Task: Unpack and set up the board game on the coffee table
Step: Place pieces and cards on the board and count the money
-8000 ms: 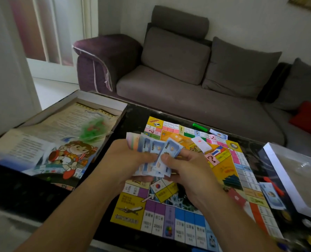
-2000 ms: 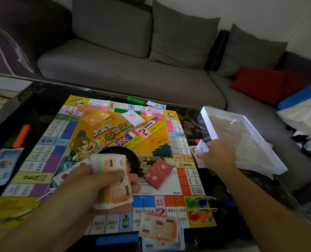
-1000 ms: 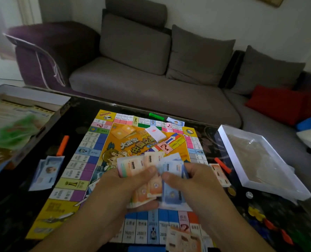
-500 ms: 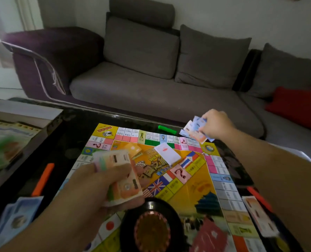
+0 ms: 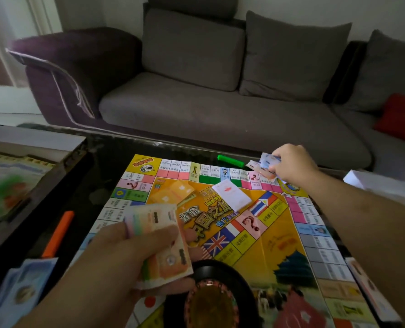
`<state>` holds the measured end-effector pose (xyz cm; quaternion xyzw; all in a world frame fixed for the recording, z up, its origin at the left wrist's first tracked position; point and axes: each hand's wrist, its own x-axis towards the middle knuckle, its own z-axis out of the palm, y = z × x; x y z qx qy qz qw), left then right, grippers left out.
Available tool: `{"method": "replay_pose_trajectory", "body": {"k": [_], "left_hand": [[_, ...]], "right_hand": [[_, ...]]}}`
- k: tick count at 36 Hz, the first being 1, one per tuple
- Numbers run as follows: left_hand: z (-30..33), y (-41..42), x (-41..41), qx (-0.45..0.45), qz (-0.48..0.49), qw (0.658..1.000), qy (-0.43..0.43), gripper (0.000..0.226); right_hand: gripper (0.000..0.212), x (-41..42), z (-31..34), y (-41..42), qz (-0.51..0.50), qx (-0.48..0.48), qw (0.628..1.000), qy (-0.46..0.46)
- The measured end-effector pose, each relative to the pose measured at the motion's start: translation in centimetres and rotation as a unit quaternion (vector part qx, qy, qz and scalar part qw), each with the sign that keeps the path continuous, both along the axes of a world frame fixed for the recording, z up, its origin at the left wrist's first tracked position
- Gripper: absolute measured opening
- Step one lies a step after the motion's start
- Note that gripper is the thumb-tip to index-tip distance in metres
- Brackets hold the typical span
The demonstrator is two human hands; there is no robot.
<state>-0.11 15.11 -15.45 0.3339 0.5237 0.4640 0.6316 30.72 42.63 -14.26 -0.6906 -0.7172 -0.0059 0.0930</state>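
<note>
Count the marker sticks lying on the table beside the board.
2: a green stick past the board's far edge, an orange stick left of the board. Others may lie out of view.

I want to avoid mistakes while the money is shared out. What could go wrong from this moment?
1. The right hand holds a few notes over the board's far corner, near the table's far edge; dropped loosely, they might slide off.
2. The left hand pinches a thick stack of notes with one grip; some could slip onto the black wheel below.
</note>
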Motion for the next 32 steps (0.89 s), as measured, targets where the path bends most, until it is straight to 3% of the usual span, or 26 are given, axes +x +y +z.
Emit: {"method": "replay_pose_trajectory", "body": {"k": [2, 6, 8, 10, 11, 13, 16, 18, 26, 32], "left_hand": [[1.4, -0.4, 0.5, 0.037, 0.018, 0.999, 0.02, 0.044], [3.0, -1.7, 1.7, 0.003, 0.028, 0.997, -0.066, 0.032], [4.4, -2.7, 2.0, 0.003, 0.042, 0.998, -0.057, 0.028], [5.3, -3.5, 1.9, 0.004, 0.053, 0.997, -0.049, 0.029], [5.8, -3.8, 2.1, 0.0, 0.063, 0.997, -0.048, 0.03], [6.9, -4.9, 2.2, -0.001, 0.082, 0.995, -0.054, 0.031], [8.3, -6.3, 2.3, 0.001, 0.107, 0.992, -0.062, 0.028], [8.7, -7.4, 1.9, 0.001, 0.119, 0.991, -0.062, 0.029], [8.3, -11.7, -1.9, -0.012, 0.147, 0.989, -0.026, 0.03], [8.3, -13.1, -4.8, -0.027, 0.108, 0.994, -0.017, 0.032]], "right_hand": [[0.018, 0.0, 1.2, -1.4, 0.003, -0.017, 0.999, 0.043], [0.017, -2.3, 5.4, -7.8, 0.04, -0.082, 0.977, 0.194], [0.015, -4.4, 7.5, -13.0, 0.072, -0.157, 0.918, 0.358], [0.025, -6.6, 9.1, -18.2, 0.118, -0.221, 0.848, 0.467], [0.026, -7.7, 9.7, -20.6, 0.14, -0.234, 0.831, 0.485], [0.005, -9.7, 10.2, -24.9, 0.167, -0.224, 0.823, 0.494], [0.022, -11.8, 9.7, -28.8, 0.148, -0.184, 0.816, 0.528], [0.006, -12.9, 9.4, -30.6, 0.12, -0.18, 0.808, 0.547], [0.006, -16.5, 8.5, -34.4, 0.071, -0.174, 0.784, 0.591], [0.017, -19.8, 7.0, -35.6, 0.076, -0.208, 0.778, 0.589]]}}
